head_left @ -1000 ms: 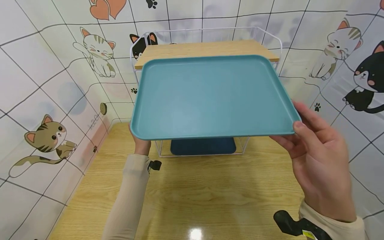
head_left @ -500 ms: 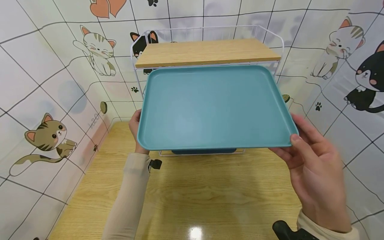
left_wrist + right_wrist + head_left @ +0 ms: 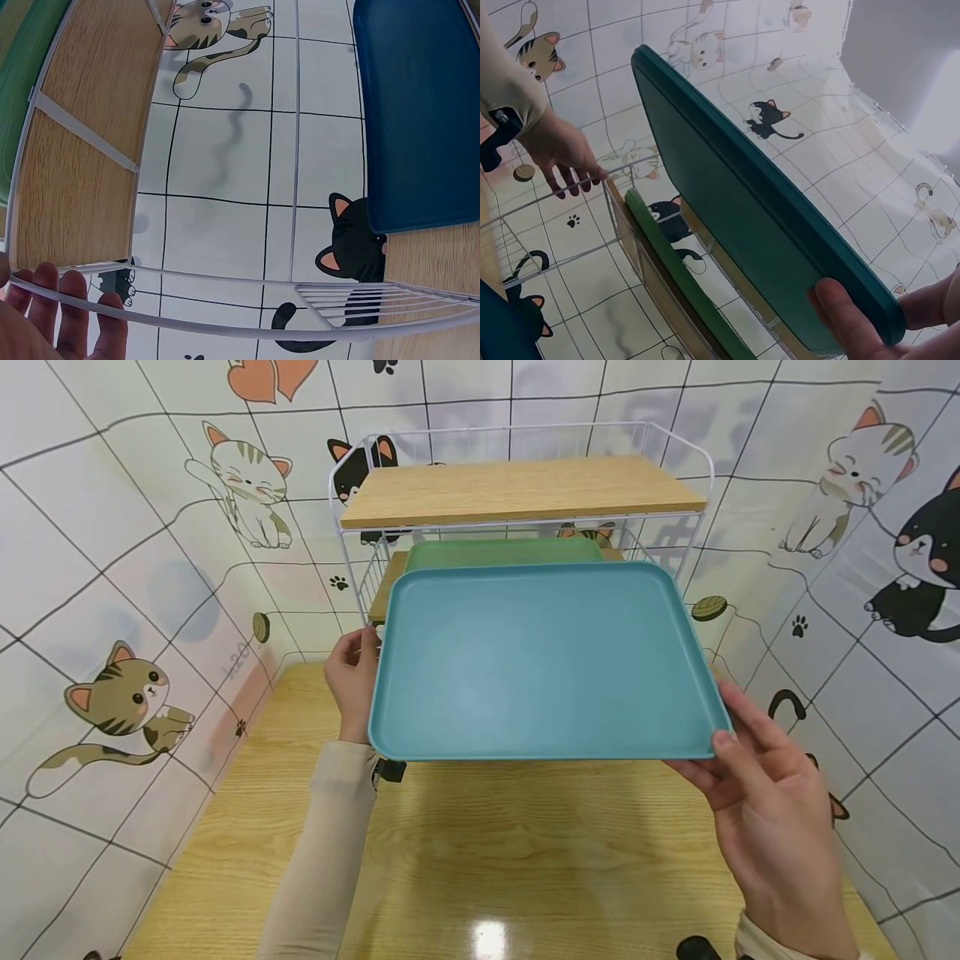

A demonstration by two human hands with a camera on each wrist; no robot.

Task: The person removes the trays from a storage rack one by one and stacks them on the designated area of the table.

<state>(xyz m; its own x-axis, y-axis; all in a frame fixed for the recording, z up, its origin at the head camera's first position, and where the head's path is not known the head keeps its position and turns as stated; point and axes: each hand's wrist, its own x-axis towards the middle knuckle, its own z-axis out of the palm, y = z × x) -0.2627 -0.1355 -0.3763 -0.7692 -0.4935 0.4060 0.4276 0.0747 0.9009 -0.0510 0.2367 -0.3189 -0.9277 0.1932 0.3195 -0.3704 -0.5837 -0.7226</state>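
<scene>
Right hand pinched the teal tray by its near right corner, thumb opposing fingers, in front of the wooden-shelved rack. Left hand gripped the rack's side, fingers curled. Firm pressure seemed wise: held one-cornered, the tray could twist.

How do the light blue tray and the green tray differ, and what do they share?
The right hand holds the light blue tray; the green tray lies on the middle shelf. In the head view, the light blue tray is nearer than the green tray. The light blue tray shows almost whole there; the green tray is partly hidden behind it. Each is one plain color.
</scene>
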